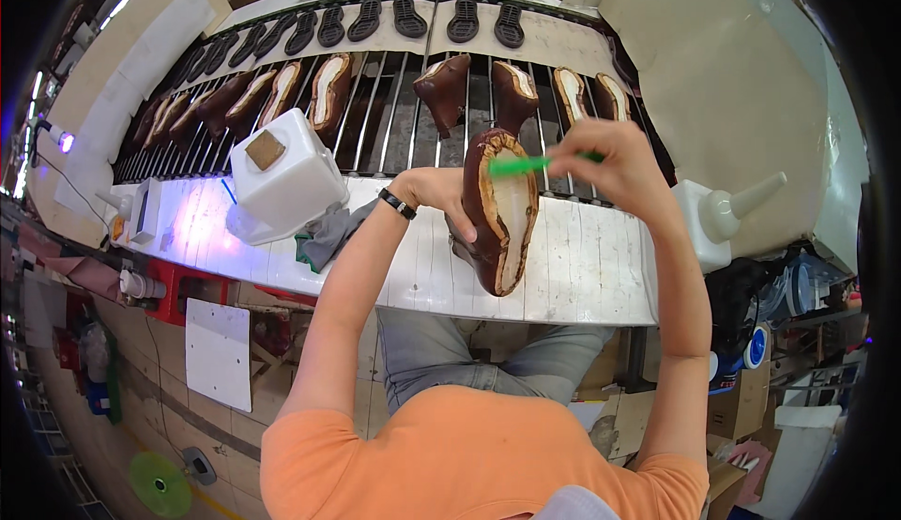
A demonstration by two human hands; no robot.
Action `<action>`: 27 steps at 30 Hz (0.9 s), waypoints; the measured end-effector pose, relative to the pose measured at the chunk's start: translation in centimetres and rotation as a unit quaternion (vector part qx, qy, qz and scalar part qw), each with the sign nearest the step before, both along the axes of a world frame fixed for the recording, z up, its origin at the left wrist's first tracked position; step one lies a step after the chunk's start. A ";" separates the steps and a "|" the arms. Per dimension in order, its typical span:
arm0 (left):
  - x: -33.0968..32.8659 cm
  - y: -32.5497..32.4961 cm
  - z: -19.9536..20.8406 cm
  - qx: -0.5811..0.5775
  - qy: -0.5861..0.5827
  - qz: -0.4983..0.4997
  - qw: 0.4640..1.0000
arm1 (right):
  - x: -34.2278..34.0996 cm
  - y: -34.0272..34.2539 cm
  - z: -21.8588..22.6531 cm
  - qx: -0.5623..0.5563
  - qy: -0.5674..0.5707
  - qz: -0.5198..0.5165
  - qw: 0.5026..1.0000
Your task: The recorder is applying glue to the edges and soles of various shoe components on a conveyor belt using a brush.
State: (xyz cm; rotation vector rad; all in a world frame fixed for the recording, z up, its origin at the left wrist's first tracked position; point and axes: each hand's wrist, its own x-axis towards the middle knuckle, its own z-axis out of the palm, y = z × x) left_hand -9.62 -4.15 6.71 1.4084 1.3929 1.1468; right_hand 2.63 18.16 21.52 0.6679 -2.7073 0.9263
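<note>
A brown shoe upper on its last (504, 215), pale underside facing me, stands tilted over the white bench edge. My left hand (441, 196) grips it from the left side, thumb near its lower end. Between the fingers of my right hand (601, 159) is a green-handled brush (521, 165), smeared by motion. Its working end lies against or just over the upper's underside; whether it touches I cannot tell. Beyond, more brown uppers on lasts (439, 93) rest on a rack of metal rollers (387, 126).
Black soles (410, 18) line a pale belt behind the rollers. A white plastic container (286, 173) with a brown block on top stands left, beside a grey cloth (333, 238). To the right is a white spouted bottle (713, 220). The white bench (582, 281) lies before me.
</note>
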 end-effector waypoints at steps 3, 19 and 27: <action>0.1 0.3 -0.3 -0.042 -0.094 0.022 0.994 | -0.6 -0.5 -0.4 -0.034 0.054 -0.029 0.998; 2.5 -5.3 -12.9 0.171 -0.365 0.478 0.781 | 24.8 12.6 -13.7 -0.097 -0.088 -0.703 0.699; 9.8 -1.8 -12.4 0.249 -0.547 0.283 0.748 | 25.4 15.7 -16.4 0.069 -0.113 -0.706 0.696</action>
